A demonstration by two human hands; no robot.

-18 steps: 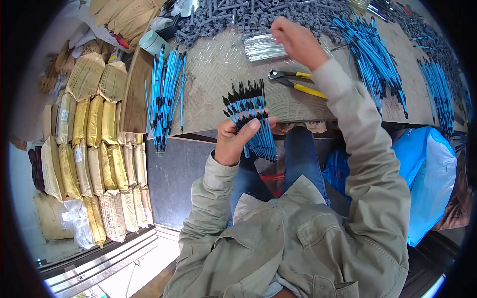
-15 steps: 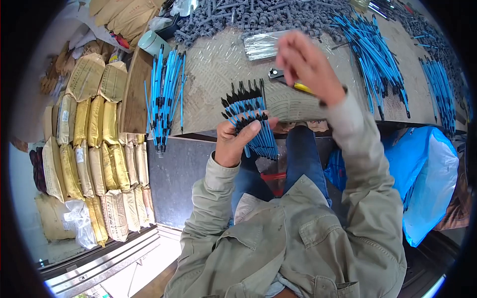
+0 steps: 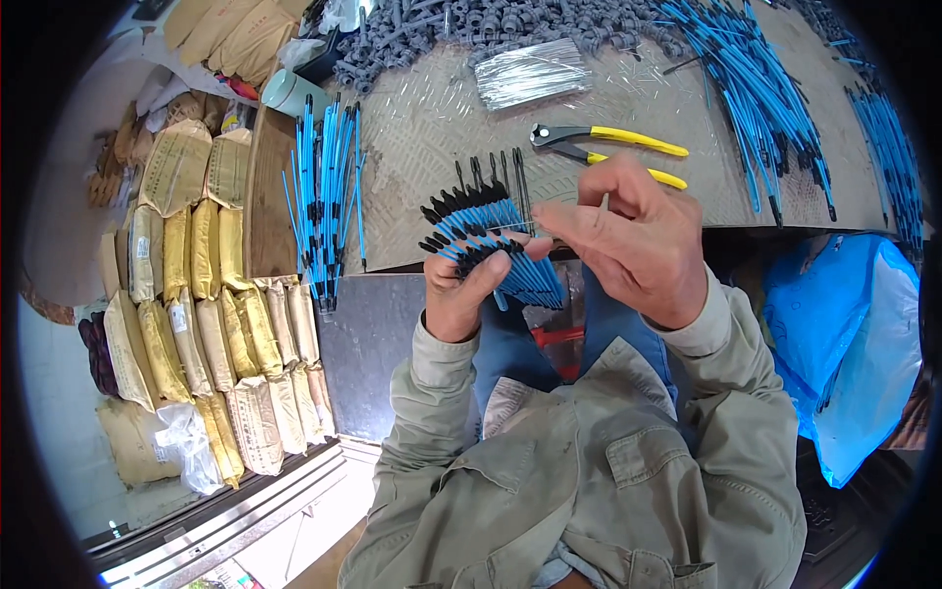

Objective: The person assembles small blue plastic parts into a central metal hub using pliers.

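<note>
My left hand (image 3: pixel 459 296) is closed round a fanned bundle of thin blue rods with black tips (image 3: pixel 535 283), the thumb pressed across its near side. It is held over my lap, just off the table's front edge. Close against the right side of the bundle, my right hand (image 3: pixel 648 245) pinches a thin silver wire (image 3: pixel 510 227), which runs leftward across the rods below their upper black ends. Just beyond the right hand lie end-cutting nippers with yellow handles (image 3: pixel 638 140), jaws to the left. A pile of cut silver wires (image 3: pixel 533 75) lies farther back.
Grey plastic fittings (image 3: pixel 530 22) are heaped along the far side of the table (image 3: pixel 412 128). Blue rods (image 3: pixel 329 187) lie at the left edge, with larger piles (image 3: pixel 751 108) at right. Paper-wrapped packs (image 3: pixel 177 324) stand on the left; a blue plastic bag (image 3: pixel 814 304) hangs at right.
My right hand has come down from above the silver wires to the bundle, now pinching a wire. The nippers, partly covered before, are in plain sight. My left hand keeps its hold.
</note>
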